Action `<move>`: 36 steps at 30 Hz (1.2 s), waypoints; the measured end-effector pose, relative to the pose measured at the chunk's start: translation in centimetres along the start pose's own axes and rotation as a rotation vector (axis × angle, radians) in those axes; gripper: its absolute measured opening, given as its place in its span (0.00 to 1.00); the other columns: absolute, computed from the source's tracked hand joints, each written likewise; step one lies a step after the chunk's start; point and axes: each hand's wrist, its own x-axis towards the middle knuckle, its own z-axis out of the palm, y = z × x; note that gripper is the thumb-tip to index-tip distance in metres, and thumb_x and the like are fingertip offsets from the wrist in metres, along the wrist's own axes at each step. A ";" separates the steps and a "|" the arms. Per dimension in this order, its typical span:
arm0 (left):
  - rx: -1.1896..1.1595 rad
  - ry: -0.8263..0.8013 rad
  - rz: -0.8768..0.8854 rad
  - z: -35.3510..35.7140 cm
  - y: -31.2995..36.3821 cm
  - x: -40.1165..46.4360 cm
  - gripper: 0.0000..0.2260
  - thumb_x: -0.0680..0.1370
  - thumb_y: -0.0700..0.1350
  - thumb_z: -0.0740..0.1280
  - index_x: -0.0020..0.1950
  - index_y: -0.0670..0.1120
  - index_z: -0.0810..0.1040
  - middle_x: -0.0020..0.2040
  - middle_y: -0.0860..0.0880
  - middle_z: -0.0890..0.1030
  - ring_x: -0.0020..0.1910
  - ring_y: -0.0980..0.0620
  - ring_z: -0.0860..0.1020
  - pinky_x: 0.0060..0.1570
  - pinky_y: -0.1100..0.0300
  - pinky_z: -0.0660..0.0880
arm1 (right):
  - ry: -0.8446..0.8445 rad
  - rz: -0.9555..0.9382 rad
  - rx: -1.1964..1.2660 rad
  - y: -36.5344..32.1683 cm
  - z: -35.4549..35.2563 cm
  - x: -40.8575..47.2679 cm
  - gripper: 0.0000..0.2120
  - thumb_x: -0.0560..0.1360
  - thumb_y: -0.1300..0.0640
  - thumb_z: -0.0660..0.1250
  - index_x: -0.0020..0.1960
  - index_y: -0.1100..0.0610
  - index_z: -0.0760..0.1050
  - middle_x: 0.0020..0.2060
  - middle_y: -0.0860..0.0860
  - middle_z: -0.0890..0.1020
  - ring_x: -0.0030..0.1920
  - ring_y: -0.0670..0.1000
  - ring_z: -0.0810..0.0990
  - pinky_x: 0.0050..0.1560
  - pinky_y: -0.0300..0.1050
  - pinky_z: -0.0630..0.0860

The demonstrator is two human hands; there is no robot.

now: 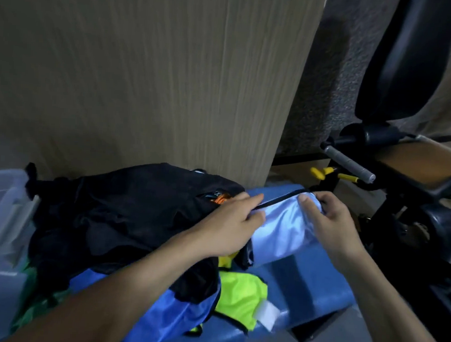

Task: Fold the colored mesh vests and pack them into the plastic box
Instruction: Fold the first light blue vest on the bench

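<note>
Pale wood-grain panelling (151, 75) rises behind a blue padded surface (304, 287), and black exercise equipment with yellow-tipped handles (391, 179) stands to the right on the floor. A heap of mesh vests lies on the surface: a large black mesh vest (117, 217) on top, a royal-blue vest (169, 317) under it toward the near edge, a neon-yellow vest with black trim (241, 297) beside that, a bit of green mesh (37, 310) at the lower left, and a scrap of orange (220, 198) showing through the black.

At the far left a translucent plastic box (0, 211) stands just beside the heap; its walls are blurred and what it holds cannot be made out.

Both hands are on a pale-blue vest with a black edge band (286, 231), which lies bunched on the surface to the right of the heap. The person's left hand (232, 223) pinches the black band between thumb and forefinger near the heap. The right hand (326, 220) is closed around the far end of the pale-blue vest, thumb on top and fingers curled beneath the cloth.
</note>
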 end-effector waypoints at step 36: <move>-0.189 0.267 -0.576 10.6 -7.0 15.7 0.18 0.77 0.54 0.73 0.40 0.39 0.82 0.34 0.41 0.80 0.32 0.46 0.76 0.40 0.51 0.79 | 0.015 0.413 -0.448 12.3 1.7 22.2 0.16 0.83 0.54 0.60 0.66 0.64 0.72 0.63 0.63 0.78 0.63 0.64 0.76 0.54 0.47 0.70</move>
